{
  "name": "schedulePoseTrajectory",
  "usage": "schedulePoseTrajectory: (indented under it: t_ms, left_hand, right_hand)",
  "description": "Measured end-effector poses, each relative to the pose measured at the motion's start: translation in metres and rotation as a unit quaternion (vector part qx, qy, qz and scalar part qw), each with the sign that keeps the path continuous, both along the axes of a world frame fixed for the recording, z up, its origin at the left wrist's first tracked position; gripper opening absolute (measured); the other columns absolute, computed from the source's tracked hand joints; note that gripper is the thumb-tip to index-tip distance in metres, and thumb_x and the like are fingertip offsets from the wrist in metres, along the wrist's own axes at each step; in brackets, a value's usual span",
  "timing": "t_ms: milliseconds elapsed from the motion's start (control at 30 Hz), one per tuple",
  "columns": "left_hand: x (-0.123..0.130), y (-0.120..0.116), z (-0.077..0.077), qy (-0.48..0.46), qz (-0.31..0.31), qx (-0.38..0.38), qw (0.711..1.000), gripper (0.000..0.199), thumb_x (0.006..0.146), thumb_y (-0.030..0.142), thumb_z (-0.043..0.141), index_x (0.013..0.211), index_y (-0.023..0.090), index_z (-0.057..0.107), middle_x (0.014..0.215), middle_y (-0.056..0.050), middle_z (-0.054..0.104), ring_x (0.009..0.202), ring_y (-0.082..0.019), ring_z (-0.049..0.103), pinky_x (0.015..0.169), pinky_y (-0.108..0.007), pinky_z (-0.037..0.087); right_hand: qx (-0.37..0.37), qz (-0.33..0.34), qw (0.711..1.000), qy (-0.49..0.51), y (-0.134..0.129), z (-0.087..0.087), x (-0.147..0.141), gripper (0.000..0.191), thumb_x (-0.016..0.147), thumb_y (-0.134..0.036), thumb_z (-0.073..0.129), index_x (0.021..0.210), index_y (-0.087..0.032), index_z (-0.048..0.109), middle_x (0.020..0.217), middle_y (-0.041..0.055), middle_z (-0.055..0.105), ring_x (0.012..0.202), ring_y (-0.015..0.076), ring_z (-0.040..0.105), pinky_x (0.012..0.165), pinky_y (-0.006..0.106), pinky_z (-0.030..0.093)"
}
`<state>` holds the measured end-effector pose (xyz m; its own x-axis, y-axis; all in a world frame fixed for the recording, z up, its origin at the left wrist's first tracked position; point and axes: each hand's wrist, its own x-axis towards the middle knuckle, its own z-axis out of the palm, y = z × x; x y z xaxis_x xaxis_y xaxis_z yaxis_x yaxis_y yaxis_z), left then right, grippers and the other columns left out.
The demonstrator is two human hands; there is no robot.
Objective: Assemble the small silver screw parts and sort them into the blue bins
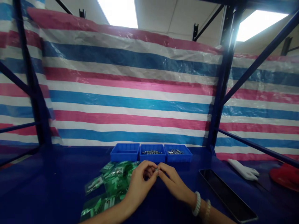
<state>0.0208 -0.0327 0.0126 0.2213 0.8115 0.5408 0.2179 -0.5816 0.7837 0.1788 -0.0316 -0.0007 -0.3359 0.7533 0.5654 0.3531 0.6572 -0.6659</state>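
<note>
Left hand (140, 183), in front of the mid blue plastic bin (152, 157), has thumb & index pinched on a tiny silvery piece (157, 170); right hand (173, 182) meets it there, thumb & index closed on the same pc. So hands are together at the tips, w/ the pc btwn them, just nearer me than that bin; its exact shape is too small to tell. Best grip, I'd say: light & square, left steady as the anchor, right doing the fine adj., since a hard squeeze could ping it out. Wrists low, tips in view, work kept over the table.

Containers, L to R: clear plastic bags w/ green and whitish pcs inside (115, 185) lie in a heap, left of the mid bin & nearer me, some overlapping. Open blue plastic bin w/ ribbed inner walls (124, 157) sits just left of the mid bin; can't make out any pcs in it. Mid bin holds a loose layer of small, shiny metal bits (151, 152). Right of it, another open blue bin (178, 158) has longer silvery metal pcs (175, 151), lying at mixed angles. Flat black phone-like slab (229, 194) lies farther right, nearer me.
</note>
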Motion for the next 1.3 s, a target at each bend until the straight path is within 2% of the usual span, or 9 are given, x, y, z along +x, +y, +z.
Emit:
schedulePoseTrajectory:
  t_ms: [100,200,300,367,567,767,967,1133,1300]
  left_hand:
    - [-0.001,0.022,0.009,0.053,0.029,0.087,0.994,0.010,0.077,0.016,0.056,0.084,0.017,0.063,0.076,-0.002,0.062,0.068,-0.015,0.060,0.064,-0.025,0.049]
    - [0.001,0.057,0.022,0.143,0.073,0.162,0.974,0.016,0.077,0.012,0.053,0.088,0.018,0.063,0.082,-0.003,0.064,0.076,-0.017,0.061,0.073,-0.029,0.048]
    - [0.001,0.085,0.028,0.193,0.072,0.164,0.965,0.031,0.070,0.006,0.054,0.098,0.018,0.062,0.092,-0.004,0.064,0.077,-0.017,0.061,0.076,-0.032,0.048]
    - [-0.002,0.091,0.027,0.205,0.076,0.153,0.964,0.038,0.068,0.005,0.055,0.103,0.017,0.060,0.097,-0.006,0.064,0.073,-0.017,0.061,0.074,-0.033,0.048]
    - [-0.016,0.062,0.015,0.217,0.070,0.134,0.964,0.033,0.070,0.010,0.055,0.102,0.020,0.059,0.095,-0.003,0.064,0.077,-0.018,0.061,0.074,-0.033,0.048]
    - [-0.014,0.033,0.008,0.172,0.037,0.084,0.981,0.031,0.071,0.008,0.052,0.100,0.017,0.058,0.092,-0.004,0.064,0.075,-0.017,0.062,0.073,-0.032,0.048]
    - [-0.008,0.021,-0.002,0.155,-0.016,0.061,0.986,0.038,0.065,0.003,0.052,0.099,0.019,0.056,0.082,-0.001,0.063,0.076,-0.017,0.062,0.072,-0.029,0.047]
    - [0.001,0.014,-0.010,0.099,-0.028,-0.007,0.995,0.025,0.068,0.007,0.055,0.089,0.019,0.049,0.071,0.002,0.058,0.062,-0.015,0.059,0.055,-0.023,0.042]
    - [0.005,0.012,-0.012,0.049,-0.037,-0.036,0.998,0.013,0.072,0.014,0.058,0.082,0.019,0.050,0.067,0.002,0.059,0.059,-0.014,0.059,0.055,-0.022,0.044]
  right_hand:
    - [0.053,-0.035,0.997,-0.051,0.011,-0.008,0.006,0.016,0.090,-0.011,0.043,0.090,-0.019,0.057,0.086,0.0028,0.059,0.081,0.0164,0.054,0.077,0.029,0.044]
    - [0.095,-0.035,0.986,-0.131,0.021,-0.016,0.014,0.030,0.083,-0.003,0.046,0.104,-0.019,0.059,0.100,0.0060,0.062,0.096,0.0196,0.054,0.091,0.036,0.042]
    - [0.096,-0.027,0.976,-0.193,0.026,-0.022,0.018,0.034,0.080,-0.001,0.049,0.105,-0.020,0.062,0.100,0.0055,0.064,0.096,0.0203,0.055,0.096,0.038,0.040]
    - [0.091,-0.035,0.972,-0.214,0.027,-0.023,0.018,0.029,0.080,-0.002,0.051,0.099,-0.020,0.064,0.094,0.0043,0.064,0.093,0.0199,0.056,0.095,0.037,0.041]
    - [0.076,-0.050,0.971,-0.220,0.024,-0.019,0.015,0.026,0.084,-0.004,0.048,0.095,-0.019,0.066,0.094,0.0067,0.060,0.091,0.0196,0.056,0.082,0.031,0.048]
    - [0.085,-0.072,0.989,-0.092,0.020,-0.006,0.023,0.021,0.088,-0.008,0.048,0.095,-0.019,0.064,0.091,0.0051,0.063,0.087,0.0182,0.059,0.079,0.031,0.048]
    - [0.105,-0.060,0.991,-0.061,0.013,0.000,0.022,0.013,0.085,-0.012,0.056,0.092,-0.020,0.064,0.088,0.0039,0.066,0.084,0.0182,0.060,0.077,0.031,0.048]
    - [0.122,-0.056,0.989,-0.061,0.005,0.000,0.012,0.003,0.086,-0.022,0.058,0.088,-0.020,0.060,0.085,0.0045,0.064,0.083,0.0190,0.058,0.076,0.033,0.046]
    - [0.112,-0.078,0.988,-0.067,0.002,-0.002,0.008,0.014,0.091,-0.028,0.051,0.080,-0.020,0.056,0.078,0.0024,0.059,0.075,0.0172,0.054,0.071,0.030,0.044]
